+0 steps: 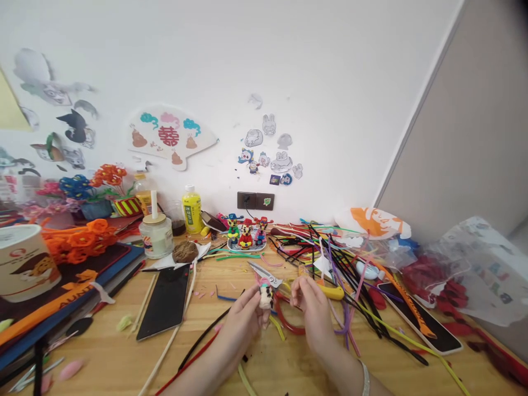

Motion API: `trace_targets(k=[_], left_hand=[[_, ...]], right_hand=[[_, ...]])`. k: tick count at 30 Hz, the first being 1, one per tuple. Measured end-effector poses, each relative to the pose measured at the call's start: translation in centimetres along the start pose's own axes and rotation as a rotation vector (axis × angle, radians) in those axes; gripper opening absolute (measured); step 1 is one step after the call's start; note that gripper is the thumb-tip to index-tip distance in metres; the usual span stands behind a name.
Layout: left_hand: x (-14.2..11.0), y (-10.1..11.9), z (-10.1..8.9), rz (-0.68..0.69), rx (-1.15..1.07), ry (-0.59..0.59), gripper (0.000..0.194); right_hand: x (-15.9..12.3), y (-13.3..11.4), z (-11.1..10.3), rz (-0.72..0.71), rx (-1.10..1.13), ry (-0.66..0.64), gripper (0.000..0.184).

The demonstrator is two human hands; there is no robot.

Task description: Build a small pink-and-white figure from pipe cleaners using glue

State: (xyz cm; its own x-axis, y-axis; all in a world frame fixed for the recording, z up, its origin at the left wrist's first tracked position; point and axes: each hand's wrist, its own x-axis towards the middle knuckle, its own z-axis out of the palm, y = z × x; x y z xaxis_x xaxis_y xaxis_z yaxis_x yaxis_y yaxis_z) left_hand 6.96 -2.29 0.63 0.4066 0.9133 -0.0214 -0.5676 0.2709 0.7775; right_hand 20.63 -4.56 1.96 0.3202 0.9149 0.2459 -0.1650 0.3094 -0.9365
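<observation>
My left hand point(247, 308) is closed around a small figure point(266, 297), white with black spots and a pink and teal top. To its right, my right hand point(313, 305) has its fingertips pinched together; what they hold, if anything, is too small to make out. Scissors point(268, 275) with steel blades and a yellow handle lie on the table just behind both hands. A red loop point(289, 324) shows between the hands. Farther back, three colourful figures point(246, 234) in hats stand on a small tray.
Many pipe cleaners point(330, 258) are heaped at the right. A dark phone point(164, 302) lies left of my hands, and another phone point(441, 335) at the right. Behind stand a yellow bottle point(192, 212) and a glass jar point(157, 239); a paper cup point(27, 264) is far left.
</observation>
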Motion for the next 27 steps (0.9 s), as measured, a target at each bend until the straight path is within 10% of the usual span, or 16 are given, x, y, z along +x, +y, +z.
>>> trace_targets(k=[9, 27], left_hand=[[-0.6, 0.5, 0.2, -0.133, 0.03, -0.123, 0.03], [0.8, -0.6, -1.0, -0.116, 0.294, 0.131, 0.04]], right_hand=[[0.2, 1.5, -0.1, -0.138, -0.48, -0.132, 0.022], [-0.3, 1.4, 0.9, 0.0, -0.344, -0.172, 0.014]])
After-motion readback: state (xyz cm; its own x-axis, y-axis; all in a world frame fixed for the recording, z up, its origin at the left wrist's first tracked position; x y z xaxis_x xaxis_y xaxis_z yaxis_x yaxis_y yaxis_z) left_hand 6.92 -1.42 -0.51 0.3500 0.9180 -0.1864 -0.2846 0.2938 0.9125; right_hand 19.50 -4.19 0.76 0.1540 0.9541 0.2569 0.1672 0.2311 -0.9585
